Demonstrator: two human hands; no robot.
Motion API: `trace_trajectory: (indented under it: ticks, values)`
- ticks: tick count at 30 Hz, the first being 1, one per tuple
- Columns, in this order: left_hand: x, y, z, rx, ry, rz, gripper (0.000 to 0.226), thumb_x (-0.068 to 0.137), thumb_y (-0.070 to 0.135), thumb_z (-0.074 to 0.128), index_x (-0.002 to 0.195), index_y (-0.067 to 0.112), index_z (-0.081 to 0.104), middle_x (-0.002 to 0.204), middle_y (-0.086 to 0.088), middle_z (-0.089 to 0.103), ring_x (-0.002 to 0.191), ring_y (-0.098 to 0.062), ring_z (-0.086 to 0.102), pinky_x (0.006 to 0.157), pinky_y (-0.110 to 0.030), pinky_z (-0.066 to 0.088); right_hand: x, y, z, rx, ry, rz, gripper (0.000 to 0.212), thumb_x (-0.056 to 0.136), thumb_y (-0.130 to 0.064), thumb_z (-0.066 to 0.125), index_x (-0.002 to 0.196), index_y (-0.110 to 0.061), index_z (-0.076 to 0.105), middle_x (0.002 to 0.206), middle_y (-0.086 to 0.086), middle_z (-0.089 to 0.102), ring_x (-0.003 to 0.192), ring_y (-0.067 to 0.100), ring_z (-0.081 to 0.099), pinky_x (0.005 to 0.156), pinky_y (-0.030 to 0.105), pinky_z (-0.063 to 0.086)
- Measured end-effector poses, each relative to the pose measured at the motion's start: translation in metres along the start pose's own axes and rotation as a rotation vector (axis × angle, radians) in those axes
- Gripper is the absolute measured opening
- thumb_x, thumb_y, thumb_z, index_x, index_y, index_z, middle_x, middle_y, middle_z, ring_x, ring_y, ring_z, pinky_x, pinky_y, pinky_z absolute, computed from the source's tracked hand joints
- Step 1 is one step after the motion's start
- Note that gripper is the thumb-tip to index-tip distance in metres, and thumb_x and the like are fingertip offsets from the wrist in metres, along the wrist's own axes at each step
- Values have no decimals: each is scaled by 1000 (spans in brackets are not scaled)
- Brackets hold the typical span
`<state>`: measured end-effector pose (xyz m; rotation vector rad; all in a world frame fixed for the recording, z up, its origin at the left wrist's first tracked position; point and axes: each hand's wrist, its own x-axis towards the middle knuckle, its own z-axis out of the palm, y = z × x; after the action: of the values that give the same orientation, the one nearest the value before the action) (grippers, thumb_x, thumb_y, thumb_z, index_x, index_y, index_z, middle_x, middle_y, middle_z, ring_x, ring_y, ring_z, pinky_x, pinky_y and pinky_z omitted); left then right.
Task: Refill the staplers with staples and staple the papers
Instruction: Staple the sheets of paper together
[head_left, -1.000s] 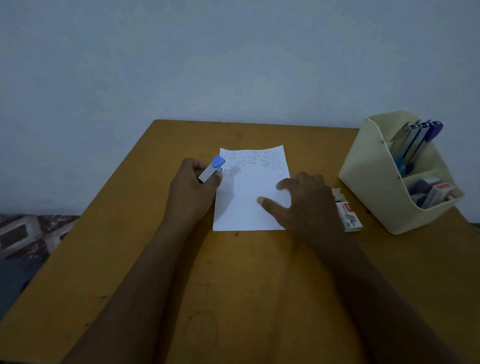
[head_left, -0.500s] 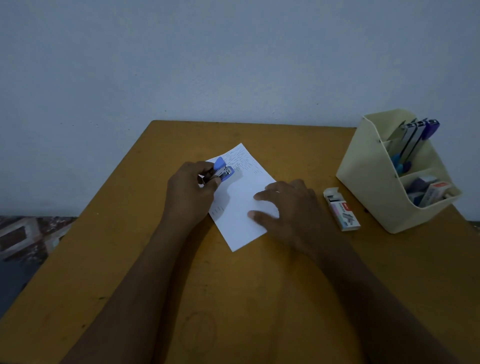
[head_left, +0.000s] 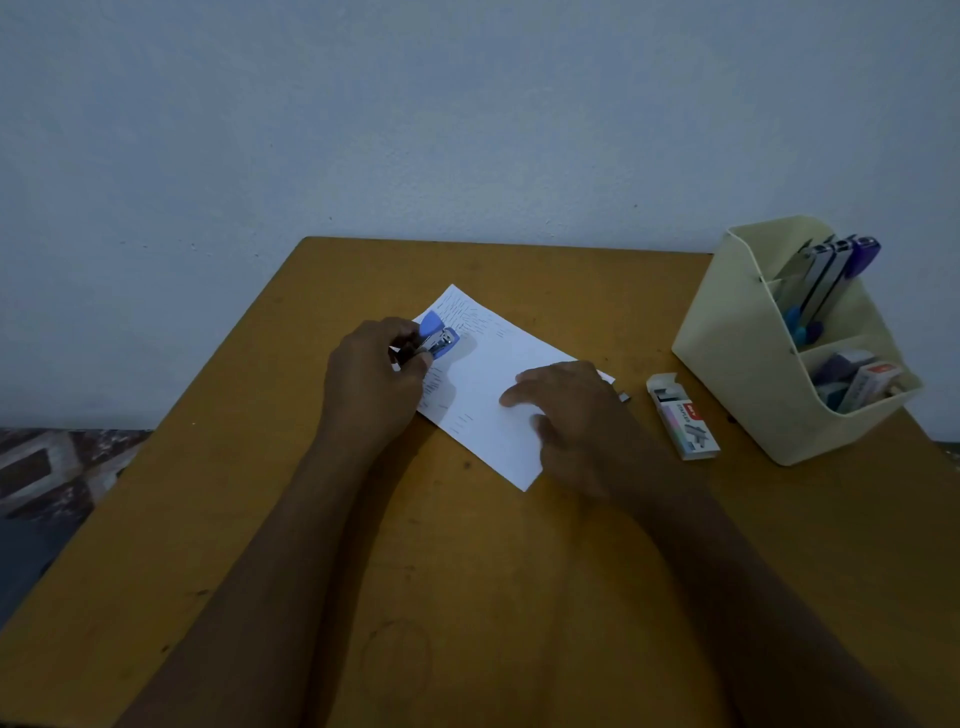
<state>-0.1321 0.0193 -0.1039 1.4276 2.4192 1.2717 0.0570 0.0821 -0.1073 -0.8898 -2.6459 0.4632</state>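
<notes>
In the last second you have swung the papers (head_left: 493, 395) from square to diagonal under your flat, spread right hand (head_left: 571, 415). Your left hand (head_left: 371, 384), fingers curled tight round the small blue stapler (head_left: 438, 338), has brought its mouth onto their far-left edge, so the stapling squeeze looks imminent. The papers lie well left of the cream desk organizer (head_left: 727, 353), white with faint lines of writing, and the open staple box (head_left: 683, 418) lies between them and it.
</notes>
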Motion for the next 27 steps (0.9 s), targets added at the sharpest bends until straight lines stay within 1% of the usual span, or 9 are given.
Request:
trace_trajectory:
  ticks: [1, 3, 6, 9, 12, 15, 18, 21, 27]
  values:
    - [1, 0, 0, 20, -3, 9, 27, 91, 21, 63, 117, 14, 63, 116, -3, 65, 90, -9, 52, 61, -8, 35, 0, -2, 4, 7, 60, 5, 36, 83, -33, 58, 113, -15, 62, 123, 3, 61, 116, 24, 50, 102, 45, 40]
    - [2, -1, 2, 72, -30, 17, 24, 92, 25, 62, 113, 14, 63, 113, -3, 64, 86, -9, 50, 60, -14, 38, 2, -11, 9, -27, 90, 68, 54, 83, -58, 50, 116, -16, 59, 124, 1, 59, 115, 21, 50, 99, 41, 42]
    - [2, -5, 7, 177, -118, 20, 22, 93, 32, 59, 106, 15, 61, 99, -2, 63, 75, -10, 48, 58, -22, 39, 5, -16, 14, -114, -1, 163, 67, 81, -69, 42, 129, -21, 45, 139, -2, 44, 126, 17, 37, 108, 38, 33]
    - [0, -4, 6, 233, -166, 4, 21, 94, 38, 55, 98, 17, 53, 78, 6, 52, 66, -10, 47, 53, -24, 34, 7, -17, 14, -142, -16, 154, 61, 88, -60, 42, 135, -23, 38, 145, -1, 35, 132, 17, 30, 111, 35, 25]
    - [0, -4, 2, 292, -108, 32, 22, 94, 40, 53, 90, 19, 50, 73, 4, 55, 64, -12, 51, 55, -29, 37, 5, -13, 12, -149, -8, 136, 50, 93, -36, 48, 139, -22, 35, 148, 0, 33, 135, 18, 25, 113, 32, 20]
    - [-1, -1, -3, 286, -45, 37, 24, 92, 39, 55, 82, 18, 51, 69, 5, 56, 61, -16, 54, 59, -30, 36, 2, -9, 11, -138, 4, 138, 55, 89, -24, 54, 140, -20, 34, 149, 1, 31, 137, 19, 23, 114, 31, 18]
    - [-2, 2, -5, 291, -39, 29, 26, 89, 42, 58, 80, 18, 54, 67, 6, 57, 62, -16, 54, 61, -31, 38, 3, -6, 15, -113, 76, 156, 47, 94, -32, 46, 138, -19, 39, 147, 1, 36, 135, 18, 27, 113, 30, 21]
    - [-3, 3, -6, 289, -48, 16, 27, 88, 45, 60, 79, 20, 57, 65, 9, 55, 61, -13, 53, 56, -29, 35, 5, -5, 18, -90, 92, 192, 51, 94, -45, 42, 138, -18, 40, 147, 3, 37, 136, 19, 28, 113, 33, 20]
    - [-1, 1, -4, 212, -52, 67, 20, 87, 44, 63, 88, 24, 63, 74, 8, 62, 68, -16, 58, 60, -29, 40, 7, 3, 19, -64, 79, 170, 46, 93, -35, 49, 136, -17, 43, 145, 4, 39, 135, 20, 28, 113, 34, 22]
